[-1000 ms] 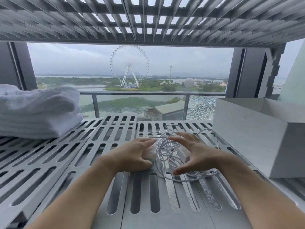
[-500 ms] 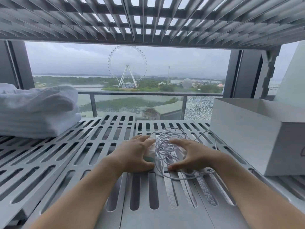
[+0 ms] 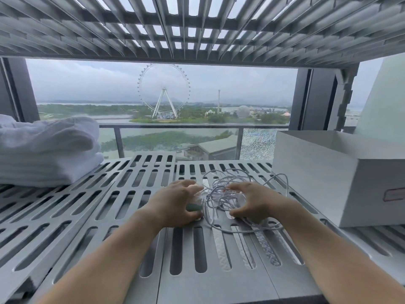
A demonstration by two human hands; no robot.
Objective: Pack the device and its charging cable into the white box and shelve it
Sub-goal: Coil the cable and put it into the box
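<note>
1. Your left hand (image 3: 175, 204) curls round the device (image 3: 194, 208); your right hand (image 3: 254, 200) clamps the charging cable (image 3: 219, 191) tangle, both on the shelf (image 3: 109, 205).
2. The white box (image 3: 317, 178) sits open just beside; packing and shelving still to do.

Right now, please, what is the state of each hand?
Left hand: closed, fingers curled round the small green-and-clear device.
Right hand: closed, gripping the tangled white charging cable.

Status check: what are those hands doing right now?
Left hand curled round device. Right hand clutching tangled cable. White box open at right, path unobstructed.
</note>
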